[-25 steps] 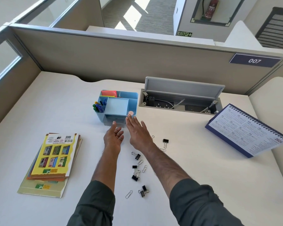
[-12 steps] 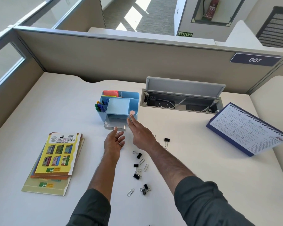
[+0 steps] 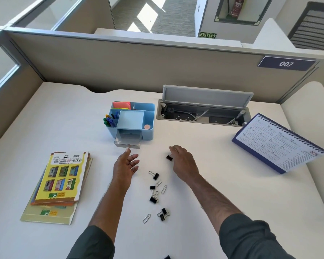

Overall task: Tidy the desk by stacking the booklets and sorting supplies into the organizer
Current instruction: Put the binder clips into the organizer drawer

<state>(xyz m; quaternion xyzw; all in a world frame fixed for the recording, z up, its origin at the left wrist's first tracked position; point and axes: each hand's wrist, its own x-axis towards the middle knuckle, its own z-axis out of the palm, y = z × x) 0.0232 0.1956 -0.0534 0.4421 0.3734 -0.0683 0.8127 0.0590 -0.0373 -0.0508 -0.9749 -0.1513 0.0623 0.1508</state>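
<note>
Stood on a white desk (image 3: 223, 184) walled by beige partitions. Leaned near the right edge: a blue spiral desk calendar (image 3: 278, 143). Lay near the left edge: a stack of booklets (image 3: 59, 184), yellow cover uppermost. Sat toward the back, middle: a blue organizer (image 3: 132, 120) holding pens and sticky notes, its clear drawer (image 3: 127, 142) pulled out. Hovered just in front of the drawer: left hand (image 3: 125, 167), palm up, fingers relaxed and spread. Pinched a black binder clip (image 3: 169, 157) beside it: right hand (image 3: 183, 163). Lay scattered between the forearms: more binder clips (image 3: 154, 200) and paper clips (image 3: 164, 189).
</note>
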